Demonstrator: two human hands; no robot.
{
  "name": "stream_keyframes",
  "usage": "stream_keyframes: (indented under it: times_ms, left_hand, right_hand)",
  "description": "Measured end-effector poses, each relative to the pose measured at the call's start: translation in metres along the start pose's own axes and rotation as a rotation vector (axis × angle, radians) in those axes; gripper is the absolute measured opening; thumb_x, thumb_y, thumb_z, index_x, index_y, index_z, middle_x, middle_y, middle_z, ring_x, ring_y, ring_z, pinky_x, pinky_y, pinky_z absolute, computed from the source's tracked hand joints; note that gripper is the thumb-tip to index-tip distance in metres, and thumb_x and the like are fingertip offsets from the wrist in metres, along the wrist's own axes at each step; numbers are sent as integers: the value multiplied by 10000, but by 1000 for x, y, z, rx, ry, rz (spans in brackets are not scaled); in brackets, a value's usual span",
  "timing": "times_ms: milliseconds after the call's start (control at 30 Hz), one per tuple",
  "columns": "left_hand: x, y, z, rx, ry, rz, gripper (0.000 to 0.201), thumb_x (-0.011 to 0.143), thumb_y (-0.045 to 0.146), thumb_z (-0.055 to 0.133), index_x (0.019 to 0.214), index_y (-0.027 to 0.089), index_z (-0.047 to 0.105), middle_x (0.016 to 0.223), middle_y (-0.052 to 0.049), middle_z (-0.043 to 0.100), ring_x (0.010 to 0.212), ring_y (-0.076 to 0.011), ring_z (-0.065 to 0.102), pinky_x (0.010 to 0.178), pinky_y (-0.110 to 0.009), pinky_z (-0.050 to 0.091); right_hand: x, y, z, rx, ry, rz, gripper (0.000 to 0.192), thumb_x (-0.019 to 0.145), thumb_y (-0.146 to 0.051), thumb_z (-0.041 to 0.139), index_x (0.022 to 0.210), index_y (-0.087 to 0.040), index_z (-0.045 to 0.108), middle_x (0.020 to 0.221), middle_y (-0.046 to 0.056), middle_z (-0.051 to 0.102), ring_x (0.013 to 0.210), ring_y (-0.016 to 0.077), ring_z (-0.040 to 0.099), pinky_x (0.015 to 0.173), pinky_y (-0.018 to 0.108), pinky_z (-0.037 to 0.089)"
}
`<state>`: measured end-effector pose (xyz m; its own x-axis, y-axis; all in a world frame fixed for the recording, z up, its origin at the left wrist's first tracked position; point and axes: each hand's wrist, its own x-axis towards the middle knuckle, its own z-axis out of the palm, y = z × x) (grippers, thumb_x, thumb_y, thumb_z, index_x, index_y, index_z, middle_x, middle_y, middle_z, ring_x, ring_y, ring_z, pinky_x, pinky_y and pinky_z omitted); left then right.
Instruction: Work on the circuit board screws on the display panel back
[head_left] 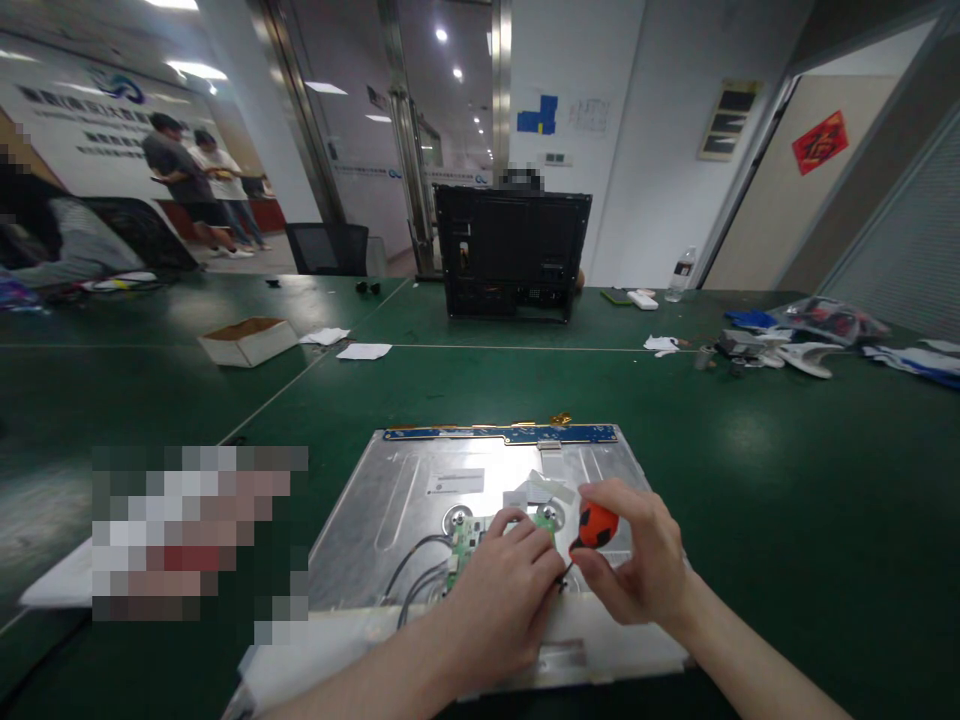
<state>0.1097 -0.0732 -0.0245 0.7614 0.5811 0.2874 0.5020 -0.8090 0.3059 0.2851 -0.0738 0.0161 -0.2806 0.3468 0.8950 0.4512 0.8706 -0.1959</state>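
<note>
Green tabletop (787, 500), circuit board (466, 533) under left hand (521, 565), screwdriver (600, 522) in right hand (649, 550)

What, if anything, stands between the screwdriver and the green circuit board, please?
From this view, the left hand does: it covers much of the green circuit board, close beside the screwdriver, whose tip is hard to make out.

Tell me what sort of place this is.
Probably an office used for electronics work: a mesh chair and glass doors show in the background, and a green circuit board lies partly under the left hand.
</note>
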Motion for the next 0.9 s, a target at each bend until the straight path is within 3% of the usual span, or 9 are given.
stream_keyframes:
  times_ms: [167,367,600,900]
  left_hand:
    - [1,0,-2,-8,-26,8,113,854,159,512,925,202,589,940,-50,657,899,-224,582,984,-441,327]
    - [1,-1,0,-13,-20,3,93,856,166,522,898,200,598,927,-46,658,894,-221,585,990,-440,323]
    - [-1,-2,4,-17,28,12,141,848,175,526,965,202,601,947,-59,671,903,-234,587,970,-444,338]
    - [0,-2,0,1,-23,15,85,853,167,518,896,201,583,940,-45,652,895,-220,581,980,-438,323]
  right_hand:
    - [-1,0,-1,39,-13,-4,407,810,-130,440,1215,-117,472,777,54,631,644,182,633,524,293,507]
    - [-2,0,2,-26,47,-6,378,818,-126,488,1194,-166,478,646,-14,584,537,161,579,450,264,461]
    - [1,0,1,-88,31,-18,262,867,-172,533,1126,-178,493,600,-38,576,482,149,568,415,247,427]
    - [0,0,-3,35,-29,1,424,825,-138,428,1245,-127,483,787,53,647,652,185,648,528,292,515]
